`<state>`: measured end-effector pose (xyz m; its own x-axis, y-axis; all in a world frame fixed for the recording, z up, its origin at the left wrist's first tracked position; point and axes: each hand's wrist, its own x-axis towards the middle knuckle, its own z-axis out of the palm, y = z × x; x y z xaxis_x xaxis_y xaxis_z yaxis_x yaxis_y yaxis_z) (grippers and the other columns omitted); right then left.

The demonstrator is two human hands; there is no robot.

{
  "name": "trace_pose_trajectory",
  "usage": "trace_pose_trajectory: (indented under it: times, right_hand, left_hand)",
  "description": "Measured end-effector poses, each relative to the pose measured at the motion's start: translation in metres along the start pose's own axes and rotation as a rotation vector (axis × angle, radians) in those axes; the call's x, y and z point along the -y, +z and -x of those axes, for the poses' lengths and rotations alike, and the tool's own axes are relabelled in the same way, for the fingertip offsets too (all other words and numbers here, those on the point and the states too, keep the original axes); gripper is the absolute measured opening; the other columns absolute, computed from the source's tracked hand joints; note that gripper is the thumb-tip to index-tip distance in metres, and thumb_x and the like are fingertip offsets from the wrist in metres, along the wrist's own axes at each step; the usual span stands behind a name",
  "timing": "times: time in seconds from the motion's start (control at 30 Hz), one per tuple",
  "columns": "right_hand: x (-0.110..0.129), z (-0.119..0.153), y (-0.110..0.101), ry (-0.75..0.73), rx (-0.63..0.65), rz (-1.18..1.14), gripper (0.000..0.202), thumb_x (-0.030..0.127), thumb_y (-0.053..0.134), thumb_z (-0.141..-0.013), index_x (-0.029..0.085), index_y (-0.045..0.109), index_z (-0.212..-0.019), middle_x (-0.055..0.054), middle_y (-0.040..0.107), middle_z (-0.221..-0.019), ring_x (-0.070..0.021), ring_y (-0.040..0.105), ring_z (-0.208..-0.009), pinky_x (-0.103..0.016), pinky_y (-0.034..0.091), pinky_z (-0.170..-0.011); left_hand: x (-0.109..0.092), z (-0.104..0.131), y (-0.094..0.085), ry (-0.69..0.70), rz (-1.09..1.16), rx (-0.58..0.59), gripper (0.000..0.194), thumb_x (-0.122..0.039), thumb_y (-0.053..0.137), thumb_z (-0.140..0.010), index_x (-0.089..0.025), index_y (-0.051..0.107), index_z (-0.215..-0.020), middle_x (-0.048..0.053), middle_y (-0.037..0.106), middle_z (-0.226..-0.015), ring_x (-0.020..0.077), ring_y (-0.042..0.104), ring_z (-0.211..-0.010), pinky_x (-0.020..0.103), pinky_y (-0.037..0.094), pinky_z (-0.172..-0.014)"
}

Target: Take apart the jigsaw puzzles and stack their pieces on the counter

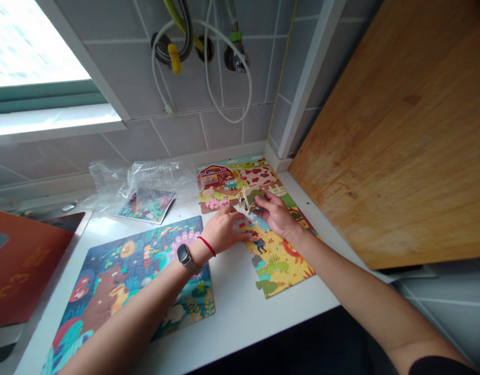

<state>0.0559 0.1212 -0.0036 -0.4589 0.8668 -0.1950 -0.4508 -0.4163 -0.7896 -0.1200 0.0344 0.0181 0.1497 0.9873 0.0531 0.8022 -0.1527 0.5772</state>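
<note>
My right hand (277, 212) grips a small stack of puzzle pieces (252, 198), green on the top face, between thumb and fingers above the farm jigsaw puzzle (277, 265). Close by on the left, my left hand (224, 228) is held with thumb and fingers apart at the puzzle's left edge. Its fingertips are partly blurred, and any small piece under them is hard to make out. The farm puzzle shows a barn, a cow, pigs and a crocodile, and its left side has a gap where white table shows. A smartwatch and a red cord circle my left wrist.
A dark blue animal jigsaw (140, 255) lies on the white table (240, 323) under my left forearm. Behind it are a printed picture card (148, 205) and a clear plastic bag (154, 174). An orange box (25, 265) stands left; a wooden panel (404, 140) rises right.
</note>
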Motion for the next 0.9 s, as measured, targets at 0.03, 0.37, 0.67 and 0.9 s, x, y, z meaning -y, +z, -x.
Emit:
trace_pose_trajectory:
  times: [0.03,0.37,0.67,0.9]
  right_hand:
    - [-0.001,-0.001,0.000,0.001,-0.004,-0.004,0.035,0.027,0.091,-0.066,0.024,0.071,-0.094,0.005,0.071,-0.081,-0.0127,0.067,-0.073,-0.026,0.058,-0.070]
    - [-0.006,0.003,0.004,-0.062,-0.008,0.064,0.039,0.031,0.089,-0.066,0.025,0.070,-0.099,0.002,0.073,-0.089,-0.0143,0.067,-0.076,-0.027,0.056,-0.071]
    - [-0.005,-0.001,-0.001,-0.052,-0.024,-0.019,0.034,0.026,0.089,-0.067,0.026,0.068,-0.093,0.003,0.072,-0.090,-0.0151,0.068,-0.081,-0.028,0.057,-0.073]
    - [-0.002,-0.004,-0.006,-0.004,-0.067,-0.113,0.034,0.023,0.089,-0.065,0.025,0.066,-0.089,0.004,0.073,-0.089,-0.0141,0.066,-0.076,-0.030,0.055,-0.072]
  left_hand:
    - [-0.003,0.002,0.003,0.004,-0.035,0.015,0.047,-0.050,0.086,-0.069,-0.021,0.075,-0.104,0.009,0.064,-0.101,0.0268,0.065,-0.092,0.039,0.055,-0.083]
    - [-0.012,0.001,0.009,-0.111,-0.024,0.050,0.035,-0.034,0.087,-0.070,-0.018,0.070,-0.095,0.007,0.065,-0.100,0.0235,0.063,-0.089,0.035,0.052,-0.080]
    - [-0.016,0.002,0.005,-0.133,0.354,0.079,0.039,-0.020,0.078,-0.072,-0.020,0.056,-0.104,-0.003,0.064,-0.078,0.0129,0.059,-0.065,0.025,0.047,-0.060]
    - [-0.006,-0.003,-0.017,-0.179,0.619,0.141,0.024,-0.035,0.076,-0.077,-0.015,0.062,-0.082,0.004,0.071,-0.075,0.0149,0.069,-0.066,0.026,0.054,-0.060]
